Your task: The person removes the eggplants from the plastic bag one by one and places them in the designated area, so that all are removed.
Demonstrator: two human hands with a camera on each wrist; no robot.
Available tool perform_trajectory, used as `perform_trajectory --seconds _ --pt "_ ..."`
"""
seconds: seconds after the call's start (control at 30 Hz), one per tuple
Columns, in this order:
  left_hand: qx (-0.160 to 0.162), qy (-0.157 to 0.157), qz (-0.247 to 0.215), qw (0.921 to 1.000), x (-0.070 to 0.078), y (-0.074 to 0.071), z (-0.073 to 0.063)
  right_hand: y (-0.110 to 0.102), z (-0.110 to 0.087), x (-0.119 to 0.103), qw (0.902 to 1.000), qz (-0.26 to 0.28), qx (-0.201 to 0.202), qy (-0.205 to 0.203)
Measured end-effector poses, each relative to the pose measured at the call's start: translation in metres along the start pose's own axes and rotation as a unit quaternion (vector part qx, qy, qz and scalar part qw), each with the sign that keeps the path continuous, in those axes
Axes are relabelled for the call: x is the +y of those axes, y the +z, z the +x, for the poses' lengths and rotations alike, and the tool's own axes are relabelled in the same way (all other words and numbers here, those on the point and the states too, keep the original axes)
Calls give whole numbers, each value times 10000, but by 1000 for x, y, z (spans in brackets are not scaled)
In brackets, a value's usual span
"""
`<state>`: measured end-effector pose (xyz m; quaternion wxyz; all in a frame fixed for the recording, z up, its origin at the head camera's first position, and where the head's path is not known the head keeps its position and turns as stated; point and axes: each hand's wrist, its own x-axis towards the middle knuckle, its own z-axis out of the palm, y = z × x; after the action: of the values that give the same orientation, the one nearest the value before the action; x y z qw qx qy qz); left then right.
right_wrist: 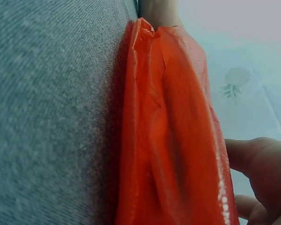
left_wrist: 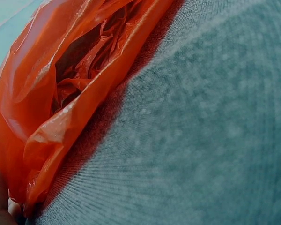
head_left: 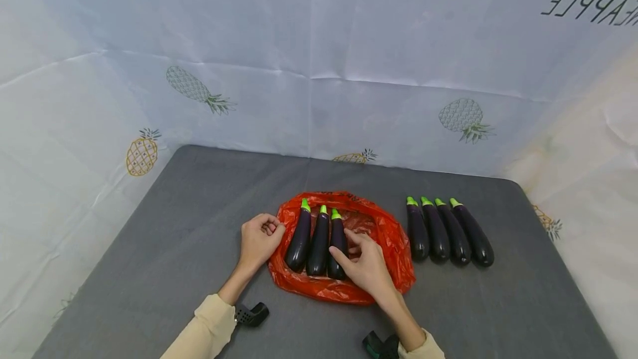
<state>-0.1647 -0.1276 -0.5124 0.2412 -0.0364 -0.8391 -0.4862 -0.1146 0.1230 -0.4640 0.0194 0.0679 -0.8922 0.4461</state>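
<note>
A red plastic bag (head_left: 394, 248) lies spread with its mouth upward. Inside it three dark purple eggplants lie side by side: a left one (head_left: 299, 237), a middle one (head_left: 319, 245) and a right one (head_left: 337, 237). My left hand (head_left: 259, 240) pinches the bag's left rim; the left wrist view shows the red film (left_wrist: 33, 154) gathered at the fingers in the lower corner. With thumb and fingers on either side, my right hand (head_left: 366, 262) holds the right eggplant. In the right wrist view, the bag's wall hides that eggplant and part of the right hand (right_wrist: 267, 173).
Several more eggplants (head_left: 438, 234) lie in a row to the right of the bag, green stems pointing away. Everything rests on a grey cloth-covered table (head_left: 199, 204). A white pineapple-print sheet (head_left: 309, 65) hangs behind it and at the sides.
</note>
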Motion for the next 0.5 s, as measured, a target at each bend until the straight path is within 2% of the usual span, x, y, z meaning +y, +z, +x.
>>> perform_trajectory --seconds 0.5 --pt "-39 -30 -25 10000 0 -1 -1 -1 0 -1 9995 162 -99 249"
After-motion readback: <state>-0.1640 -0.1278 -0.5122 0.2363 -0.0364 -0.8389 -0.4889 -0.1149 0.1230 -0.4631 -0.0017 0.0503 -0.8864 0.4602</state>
